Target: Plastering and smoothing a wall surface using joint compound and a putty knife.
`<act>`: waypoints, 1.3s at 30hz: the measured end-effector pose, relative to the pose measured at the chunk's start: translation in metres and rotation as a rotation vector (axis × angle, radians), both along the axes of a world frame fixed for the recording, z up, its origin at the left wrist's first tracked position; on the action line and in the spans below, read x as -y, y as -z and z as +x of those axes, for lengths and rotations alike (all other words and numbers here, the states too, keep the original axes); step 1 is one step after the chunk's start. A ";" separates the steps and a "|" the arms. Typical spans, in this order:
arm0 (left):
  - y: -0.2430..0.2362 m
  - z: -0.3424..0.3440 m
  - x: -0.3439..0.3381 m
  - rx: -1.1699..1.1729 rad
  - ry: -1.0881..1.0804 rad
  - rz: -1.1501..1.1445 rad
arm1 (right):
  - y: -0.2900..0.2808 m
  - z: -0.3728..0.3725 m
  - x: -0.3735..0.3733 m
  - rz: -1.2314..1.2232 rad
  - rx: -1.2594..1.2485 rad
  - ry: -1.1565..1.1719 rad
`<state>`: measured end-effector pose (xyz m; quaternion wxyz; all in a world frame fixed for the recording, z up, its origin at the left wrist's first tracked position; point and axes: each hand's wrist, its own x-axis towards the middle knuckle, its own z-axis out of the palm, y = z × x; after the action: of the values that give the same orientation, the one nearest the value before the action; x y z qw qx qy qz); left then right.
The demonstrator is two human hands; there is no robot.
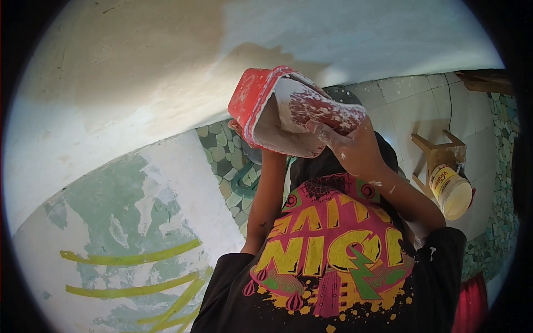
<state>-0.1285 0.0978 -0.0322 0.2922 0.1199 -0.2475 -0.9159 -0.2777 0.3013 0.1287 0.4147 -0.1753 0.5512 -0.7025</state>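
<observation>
In front of my chest I hold a red plastic tub (250, 91), tipped so that its opening faces me. White paste (286, 102) coats its inside and rim. My left hand (236, 129) supports the tub from beneath and behind; only some fingers show past its edge. My right hand (355, 147) is closed on a flat, dark red spreader (325, 108) streaked with white. The spreader's far end lies at the tub's mouth, against the paste. White specks dot my right hand and forearm.
A pale wall (139, 94) spans the far side. To the left is a patchy green and white wall (111, 216) with yellow-green stripes. On the right, a wooden stool (444, 150) stands by a white and yellow bucket (452, 194) on a tiled floor (411, 114).
</observation>
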 end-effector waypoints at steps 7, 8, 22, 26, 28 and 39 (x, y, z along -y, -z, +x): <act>0.000 0.014 0.015 -0.053 0.054 0.037 | 0.000 0.011 0.001 -0.016 -0.263 0.063; -0.001 0.017 0.018 -0.052 0.050 0.031 | -0.004 0.007 0.001 0.051 -0.473 0.023; -0.008 0.029 0.027 0.121 0.005 -0.045 | -0.019 0.009 0.056 0.034 -0.568 -0.194; -0.005 0.027 0.021 0.168 -0.020 -0.065 | -0.016 0.009 0.057 -0.030 -0.242 -0.292; -0.004 0.024 0.022 0.191 -0.026 -0.074 | -0.011 0.012 0.056 -0.004 -0.210 -0.267; -0.012 0.032 0.024 0.312 -0.077 -0.150 | 0.021 0.012 0.044 -0.107 0.062 -0.259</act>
<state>-0.0970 0.0735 -0.0207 0.2932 0.2476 -0.3528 -0.8534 -0.2654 0.2575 0.1077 0.5088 -0.2451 0.4727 -0.6764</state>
